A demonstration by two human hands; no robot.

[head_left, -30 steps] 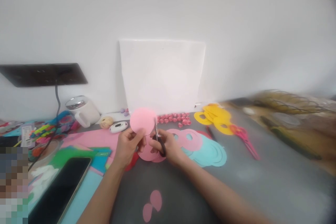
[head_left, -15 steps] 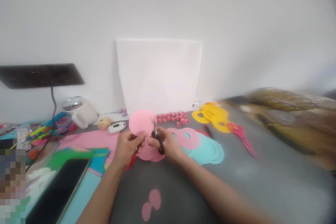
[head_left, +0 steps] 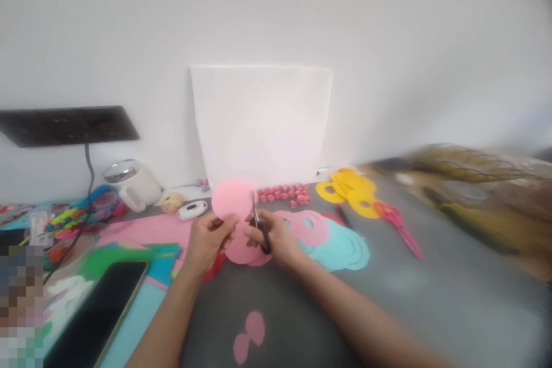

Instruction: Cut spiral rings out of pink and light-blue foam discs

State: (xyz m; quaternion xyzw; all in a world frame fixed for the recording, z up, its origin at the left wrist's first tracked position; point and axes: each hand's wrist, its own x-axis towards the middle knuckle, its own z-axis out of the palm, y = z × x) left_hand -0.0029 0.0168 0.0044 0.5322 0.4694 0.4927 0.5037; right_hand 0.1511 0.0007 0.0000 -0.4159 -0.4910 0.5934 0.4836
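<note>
Clock directions run from the pink disc (head_left: 232, 198), held up off the tabletop (head_left: 302, 322) near centre. Left hand (head_left: 212, 238): grip pinching disc's lower rim at 6 o'clock, thumb on near face. Right hand (head_left: 278, 236): grip closed round the black-handled scissors (head_left: 261, 227), blades up, over or against disc's 3 o'clock edge. Can't tell whether blades are spread or biting; too blurred.

Step in hand looks like cutting, probably at the disc's right edge. Next move seems to call for a firm left pinch, disc kept flat, blades lined up with the edge, fingers clear.

Around: more pink discs (head_left: 244, 247) overlapping at 6 o'clock, just below the hands; two small pink ovals (head_left: 255, 328) further down, also 6. Pink rings (head_left: 319, 230) at 4, overlapping blue rings (head_left: 345, 250). Yellow rings (head_left: 364, 195) at 3, pink scissors (head_left: 401, 229) touching or just beside them. Phone (head_left: 99, 310) at 8.
</note>
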